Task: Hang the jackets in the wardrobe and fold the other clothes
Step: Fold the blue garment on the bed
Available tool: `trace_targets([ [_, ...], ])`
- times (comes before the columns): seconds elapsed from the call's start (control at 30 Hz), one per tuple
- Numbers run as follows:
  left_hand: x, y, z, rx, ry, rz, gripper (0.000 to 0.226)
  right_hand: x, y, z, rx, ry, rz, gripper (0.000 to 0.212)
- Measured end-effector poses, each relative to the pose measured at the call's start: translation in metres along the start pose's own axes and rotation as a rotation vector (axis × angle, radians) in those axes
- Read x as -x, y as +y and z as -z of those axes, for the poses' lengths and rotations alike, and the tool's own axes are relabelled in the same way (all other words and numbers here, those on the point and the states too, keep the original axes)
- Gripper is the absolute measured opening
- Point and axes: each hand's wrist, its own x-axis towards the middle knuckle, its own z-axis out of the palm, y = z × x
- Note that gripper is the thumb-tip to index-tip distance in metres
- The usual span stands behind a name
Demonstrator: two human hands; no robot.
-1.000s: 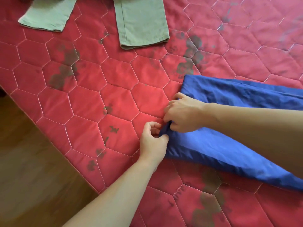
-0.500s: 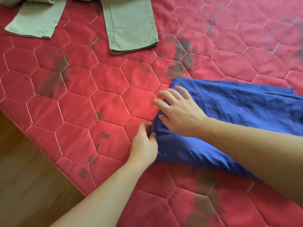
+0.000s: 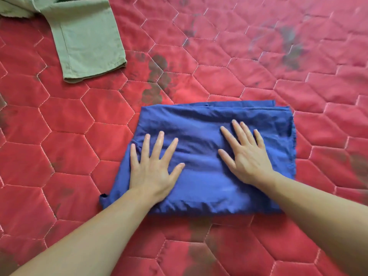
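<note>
A blue garment (image 3: 201,126) lies folded into a rough rectangle on the red quilted bedspread (image 3: 99,120). My left hand (image 3: 154,172) presses flat on its left half, fingers spread and straight. My right hand (image 3: 244,154) presses flat on its right half, fingers also straight. Neither hand grips the cloth. A small blue corner sticks out at the garment's lower left.
Olive-green trousers (image 3: 87,42) lie at the top left, one leg pointing down toward the middle of the bed. Dark printed patches mark the bedspread in places.
Both hands let go of the garment's left edge and now lie flat on top of it. The view shifted right, so the whole folded garment shows and the floor is out of view.
</note>
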Motion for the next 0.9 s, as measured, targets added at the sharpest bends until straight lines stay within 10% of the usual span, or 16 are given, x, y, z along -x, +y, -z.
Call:
trace_targets([
  [0.43,-0.026,-0.010,-0.009,0.002,0.051,0.090,0.084,0.028,0.020,-0.011,-0.048,0.032,0.194,0.071],
  [0.67,0.006,0.022,0.002,0.038,0.128,-0.162,0.065,0.052,-0.033,-0.004,-0.195,0.162,-0.102,0.070],
  [0.9,0.054,-0.012,-0.030,0.055,0.092,-0.148,0.060,0.099,-0.060,-0.037,-0.126,0.055,0.007,0.064],
])
